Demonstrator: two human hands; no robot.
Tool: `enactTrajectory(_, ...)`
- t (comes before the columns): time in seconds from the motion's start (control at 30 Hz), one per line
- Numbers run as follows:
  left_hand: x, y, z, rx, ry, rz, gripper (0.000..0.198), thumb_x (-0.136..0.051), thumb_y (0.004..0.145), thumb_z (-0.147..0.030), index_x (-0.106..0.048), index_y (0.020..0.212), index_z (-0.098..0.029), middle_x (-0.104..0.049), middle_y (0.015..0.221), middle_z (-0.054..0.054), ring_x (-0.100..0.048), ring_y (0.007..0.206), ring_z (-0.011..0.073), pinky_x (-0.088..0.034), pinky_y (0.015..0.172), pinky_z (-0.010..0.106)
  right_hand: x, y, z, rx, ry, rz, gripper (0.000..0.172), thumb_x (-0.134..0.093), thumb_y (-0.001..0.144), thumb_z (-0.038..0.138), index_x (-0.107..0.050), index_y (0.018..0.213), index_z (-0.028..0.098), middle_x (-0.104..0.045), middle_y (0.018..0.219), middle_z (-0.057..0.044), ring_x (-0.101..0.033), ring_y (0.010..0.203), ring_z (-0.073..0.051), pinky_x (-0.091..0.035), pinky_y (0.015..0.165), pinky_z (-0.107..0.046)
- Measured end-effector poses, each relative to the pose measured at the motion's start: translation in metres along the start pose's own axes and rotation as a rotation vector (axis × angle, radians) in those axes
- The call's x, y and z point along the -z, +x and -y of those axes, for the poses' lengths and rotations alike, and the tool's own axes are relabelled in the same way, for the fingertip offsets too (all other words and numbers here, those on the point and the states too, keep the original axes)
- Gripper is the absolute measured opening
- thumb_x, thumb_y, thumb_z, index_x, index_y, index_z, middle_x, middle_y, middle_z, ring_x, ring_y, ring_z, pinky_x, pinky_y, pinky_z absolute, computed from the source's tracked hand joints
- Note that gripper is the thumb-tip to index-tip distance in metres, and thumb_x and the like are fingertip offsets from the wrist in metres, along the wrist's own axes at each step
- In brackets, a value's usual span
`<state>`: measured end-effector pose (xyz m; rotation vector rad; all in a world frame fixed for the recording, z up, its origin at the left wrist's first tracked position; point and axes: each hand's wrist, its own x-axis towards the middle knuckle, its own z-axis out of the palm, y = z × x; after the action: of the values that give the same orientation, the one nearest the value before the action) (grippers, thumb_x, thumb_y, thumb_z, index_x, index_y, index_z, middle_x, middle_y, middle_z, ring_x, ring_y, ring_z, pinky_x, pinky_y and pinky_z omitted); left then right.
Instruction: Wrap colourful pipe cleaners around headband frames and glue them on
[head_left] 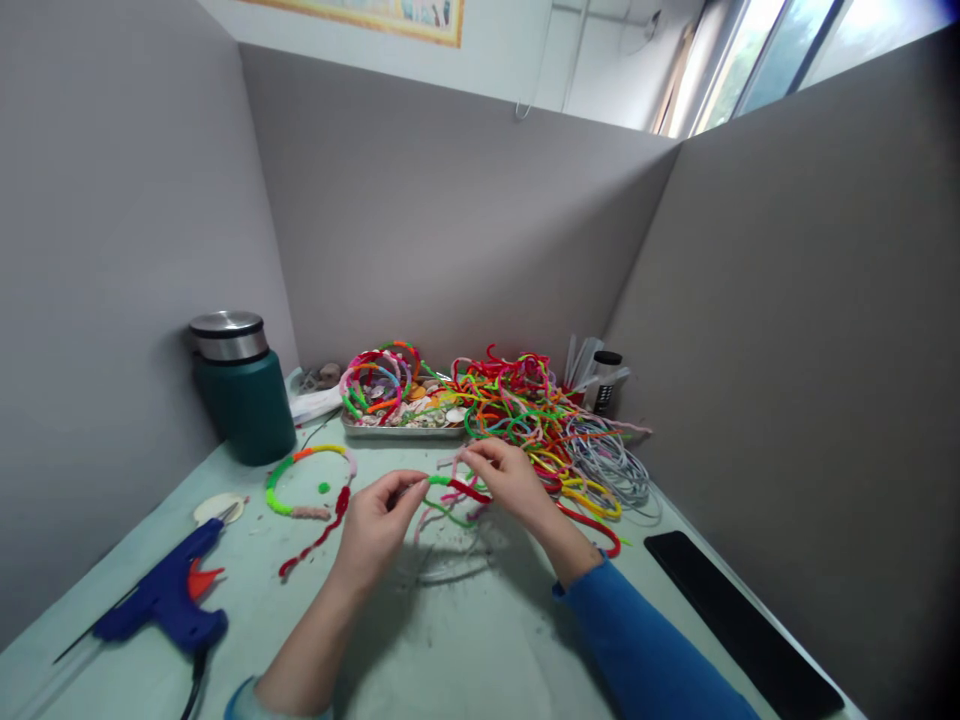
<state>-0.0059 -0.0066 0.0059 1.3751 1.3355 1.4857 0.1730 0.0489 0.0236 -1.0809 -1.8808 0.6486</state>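
Note:
Between my hands is a partly wrapped ring (471, 491), with green and red cord coiled along its upper stretch and a pale bare loop hanging below. My left hand (382, 525) pinches it at the green end. Just right of the red wrapping, my right hand (510, 485) has thumb and forefinger closed on a thin pink cord (454, 462). Loose green and pink ends dangle under the fingers. To the left lies a multicoloured wrapped ring (272, 490), with a fuzzy red cord (319, 543) trailing from its right side.
A blue glue gun (161, 600) lies at left, near a green flask (244, 400). Behind my hands stand a metal tray (405, 432) of wrapped rings and buttons, and a heap of coloured cords (517, 390). Grey cord coils (611, 465) and a black slab (739, 620) lie at right.

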Motion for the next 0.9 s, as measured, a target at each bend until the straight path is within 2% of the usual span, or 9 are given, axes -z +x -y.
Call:
enactTrajectory(0.07,0.001,0.002,0.002,0.042,-0.014,-0.063,0.024,-0.069,0.066,-0.039,-0.070,0.075,-0.017,-0.066,0.066,0.001,-0.054,0.060,0.0139,-0.039,0.055,0.021,0.002,-0.003,0.011,0.039,0.000,-0.085,0.026,-0.049,0.086,0.034,-0.065,0.079,0.015,-0.061,0.072,-0.002,-0.054,0.068,-0.013,-0.039,0.060,-0.021)
enactTrajectory(0.1,0.001,0.003,0.003,0.066,-0.022,-0.083,0.026,-0.069,0.065,-0.040,-0.070,0.075,-0.016,-0.064,0.061,0.000,-0.052,0.056,0.0125,-0.037,0.051,0.020,0.003,-0.006,0.016,0.061,0.009,-0.069,0.027,-0.047,0.088,0.034,-0.065,0.078,0.016,-0.061,0.070,-0.002,-0.054,0.065,-0.012,-0.039,0.059,-0.021)
enactTrajectory(0.23,0.001,0.004,0.006,0.117,-0.090,-0.114,0.032,-0.070,0.063,-0.044,-0.070,0.077,-0.015,-0.052,0.045,-0.004,-0.042,0.043,0.0092,-0.027,0.041,0.020,-0.001,-0.018,0.035,0.230,-0.090,0.189,0.024,-0.046,0.090,0.028,-0.065,0.080,0.017,-0.064,0.071,-0.001,-0.056,0.064,-0.011,-0.038,0.060,-0.021)
enactTrajectory(0.3,0.000,0.005,0.007,0.125,-0.132,-0.116,0.034,-0.071,0.061,-0.045,-0.069,0.076,-0.014,-0.048,0.041,-0.005,-0.040,0.041,0.0089,-0.026,0.040,0.020,-0.007,-0.023,0.038,0.301,-0.238,0.233,0.018,-0.051,0.087,0.028,-0.066,0.087,0.018,-0.067,0.080,-0.003,-0.059,0.074,-0.014,-0.038,0.066,-0.023)
enactTrajectory(0.43,-0.001,0.006,0.007,0.162,-0.171,-0.095,0.035,-0.072,0.059,-0.046,-0.069,0.072,-0.014,-0.043,0.037,-0.007,-0.037,0.038,0.0085,-0.023,0.038,0.020,-0.019,-0.029,0.036,0.277,-0.499,0.285,0.025,-0.058,0.082,0.034,-0.061,0.103,0.021,-0.069,0.090,-0.006,-0.061,0.082,-0.019,-0.036,0.065,-0.025)
enactTrajectory(0.53,-0.001,0.006,0.007,0.198,-0.180,-0.072,0.036,-0.071,0.060,-0.048,-0.067,0.070,-0.013,-0.039,0.036,-0.008,-0.032,0.036,0.0068,-0.020,0.037,0.020,-0.024,-0.031,0.035,0.244,-0.637,0.343,0.017,-0.056,0.083,0.031,-0.062,0.096,0.022,-0.069,0.079,-0.004,-0.060,0.070,-0.018,-0.030,0.056,-0.025)
enactTrajectory(0.63,-0.001,0.006,0.008,0.239,-0.217,-0.034,0.036,-0.069,0.062,-0.047,-0.064,0.071,-0.013,-0.034,0.038,-0.010,-0.024,0.035,0.0044,-0.015,0.037,0.019,-0.026,-0.032,0.036,0.263,-0.696,0.349,0.014,-0.051,0.085,0.027,-0.062,0.080,0.021,-0.066,0.069,-0.002,-0.057,0.062,-0.015,-0.024,0.052,-0.025)
enactTrajectory(0.73,-0.001,0.006,0.009,0.273,-0.311,-0.001,0.033,-0.068,0.064,-0.045,-0.060,0.072,-0.014,-0.029,0.041,-0.012,-0.019,0.036,0.0036,-0.013,0.036,0.018,-0.025,-0.032,0.037,0.322,-0.687,0.333,0.017,-0.050,0.086,0.027,-0.060,0.075,0.020,-0.065,0.067,-0.001,-0.054,0.059,-0.013,-0.022,0.052,-0.026)
enactTrajectory(0.9,0.001,0.007,0.010,0.212,-0.190,-0.022,0.035,-0.066,0.065,-0.045,-0.064,0.080,-0.014,-0.036,0.041,-0.010,-0.026,0.036,0.0053,-0.017,0.037,0.019,-0.021,-0.030,0.037,0.440,-0.660,0.198,0.018,-0.047,0.087,0.025,-0.059,0.075,0.019,-0.063,0.069,-0.001,-0.052,0.063,-0.013,-0.027,0.056,-0.026)
